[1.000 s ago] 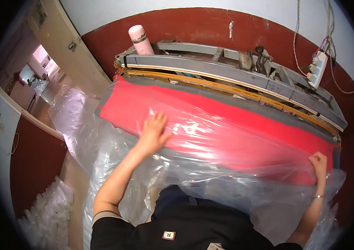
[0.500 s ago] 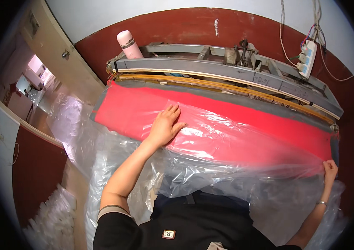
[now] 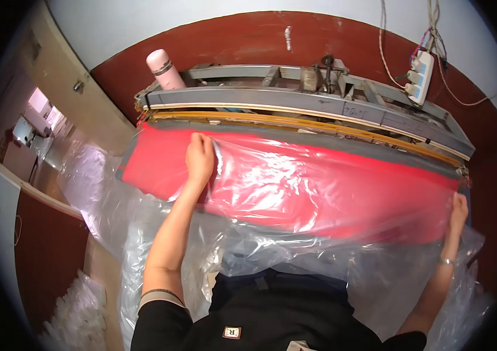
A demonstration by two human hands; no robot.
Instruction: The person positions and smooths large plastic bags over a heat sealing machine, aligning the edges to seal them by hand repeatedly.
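Observation:
Clear plastic film [image 3: 272, 172] stretches between my two hands over a red sheet [image 3: 158, 158] on the bench before me. Pinched closed on the film's upper edge, my left hand [image 3: 200, 158] is raised over the red sheet, left of its middle. At the sheet's right end my right hand [image 3: 458, 212] grips the film too, its fingers closed and a bracelet on the wrist. The film shines under the light and hangs down over the near edge toward my body. Grey padding [image 3: 248, 133] shows behind the red sheet.
A grey metal frame [image 3: 242, 100] with yellow strips [image 3: 272, 123] runs along the bench's far side. Behind it stand a pink bottle [image 3: 165, 70] and, hung by cables, a white power strip [image 3: 420, 77]. More film [image 3: 102, 175] trails left by an open door [image 3: 79, 64]; bundled plastic [image 3: 79, 307] lies on the floor.
My left hand has gone from lying flat on the film to pinching its edge, farther away and to the left. My right hand has moved farther up the right end, drawing the film over more red.

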